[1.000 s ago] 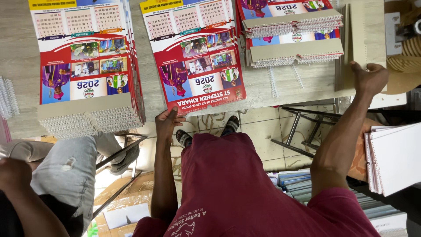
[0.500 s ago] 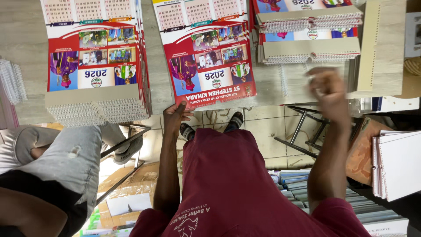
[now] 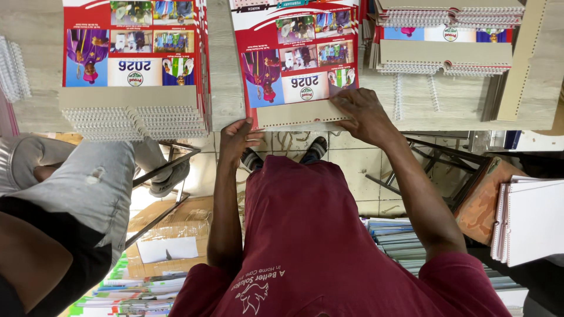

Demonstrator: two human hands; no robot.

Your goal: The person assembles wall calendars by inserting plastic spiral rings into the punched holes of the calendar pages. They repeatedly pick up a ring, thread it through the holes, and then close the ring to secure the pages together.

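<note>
Head view, looking straight down. Pale wooden table (image 3: pixel 226 88) runs across the far half; its near edge cuts left to right just past the person's hands, with tiled floor and a black metal frame (image 3: pixel 435 170) showing below it. Middle calendar stack (image 3: pixel 296 64), red-bordered, lies at that near edge, its punched cardboard strip overhanging slightly toward the person. Left hand (image 3: pixel 239 138) curls around the stack's near left corner, thumb on top, fingers under the edge, gripping the calendar. Right hand (image 3: pixel 363 114) lies flat, fingers spread, pressing the strip's right end; not closed around anything. Both forearms reach out from the body, elbows bent. Bare tabletop to either side of the stack: a narrow lane on the left before another calendar stack (image 3: pixel 135 70) with wire bindings, a wider patch on the right near loose wire coils (image 3: pixel 414 97). Far right, bound calendars (image 3: pixel 446 41) piled. A second person's knee in grey trousers (image 3: pixel 88 182) crowds the near left.
</note>
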